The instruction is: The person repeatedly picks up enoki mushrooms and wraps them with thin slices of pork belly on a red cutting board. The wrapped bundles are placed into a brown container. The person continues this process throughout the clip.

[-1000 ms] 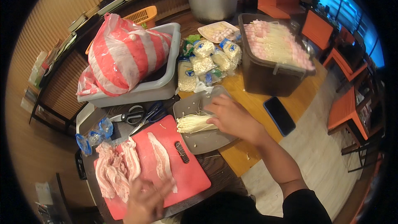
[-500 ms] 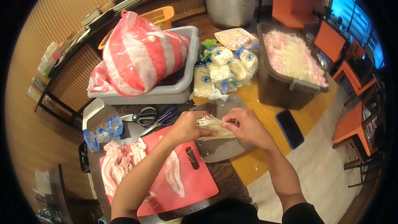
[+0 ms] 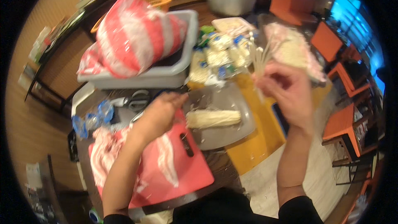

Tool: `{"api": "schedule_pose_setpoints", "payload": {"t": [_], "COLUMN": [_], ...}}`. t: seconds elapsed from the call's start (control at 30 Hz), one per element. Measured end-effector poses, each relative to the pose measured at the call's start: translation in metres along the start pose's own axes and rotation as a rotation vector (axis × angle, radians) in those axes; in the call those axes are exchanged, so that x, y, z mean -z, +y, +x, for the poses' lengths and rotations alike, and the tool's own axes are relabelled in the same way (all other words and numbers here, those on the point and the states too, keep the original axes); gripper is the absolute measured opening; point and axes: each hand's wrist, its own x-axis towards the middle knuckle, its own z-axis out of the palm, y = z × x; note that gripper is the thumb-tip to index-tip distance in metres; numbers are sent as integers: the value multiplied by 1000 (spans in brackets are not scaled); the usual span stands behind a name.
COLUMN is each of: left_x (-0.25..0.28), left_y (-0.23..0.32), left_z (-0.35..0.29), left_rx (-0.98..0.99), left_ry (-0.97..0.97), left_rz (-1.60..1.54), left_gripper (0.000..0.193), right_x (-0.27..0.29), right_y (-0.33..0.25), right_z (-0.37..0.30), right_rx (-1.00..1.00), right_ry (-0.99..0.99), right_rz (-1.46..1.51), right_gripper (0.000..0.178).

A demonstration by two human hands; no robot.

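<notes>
My right hand (image 3: 286, 91) is raised at the right, its fingers pinching a small bunch of enoki mushrooms (image 3: 260, 60), thin pale stems with tiny caps upward. My left hand (image 3: 161, 110) hovers over the red cutting board (image 3: 195, 178), beside the tray's left edge, fingers stretched out and empty, slightly blurred. A larger bundle of enoki (image 3: 213, 118) lies in the grey tray (image 3: 224, 141). On the board are a heap of thin raw meat slices (image 3: 103, 153), one separate slice (image 3: 166, 161) and a dark strip-shaped object (image 3: 187, 145).
Behind stand a grey tub (image 3: 137, 82) with a red-striped bag (image 3: 132, 37), packs of enoki (image 3: 217, 56), and a dark bin (image 3: 265, 25) of pink-white rolls. Scissors (image 3: 139, 99) and crumpled plastic (image 3: 93, 120) lie left; a phone (image 3: 280, 118) is partly behind my right arm.
My right hand has risen up and right, carrying a small bunch of enoki from the bundle. My left hand has let go and moved left; the bundle lies in the tray. The view has shifted slightly.
</notes>
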Motion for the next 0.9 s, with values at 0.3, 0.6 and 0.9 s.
{"api": "schedule_pose_setpoints", "payload": {"t": [0.3, 0.6, 0.9], "left_x": [73, -40, -45], "left_y": [94, 84, 77], "left_z": [-193, -208, -211], "left_rx": [580, 346, 371], "left_ry": [510, 259, 317], "left_rz": [49, -84, -188], "left_gripper": [45, 35, 27], "right_x": [-214, -181, -197], "right_y": [-12, 1, -5], "right_z": [-88, -161, -149], "right_rx": [425, 349, 502], "right_ry": [-735, -627, -924], "right_rz": [-369, -430, -708], "right_gripper": [17, 24, 23]}}
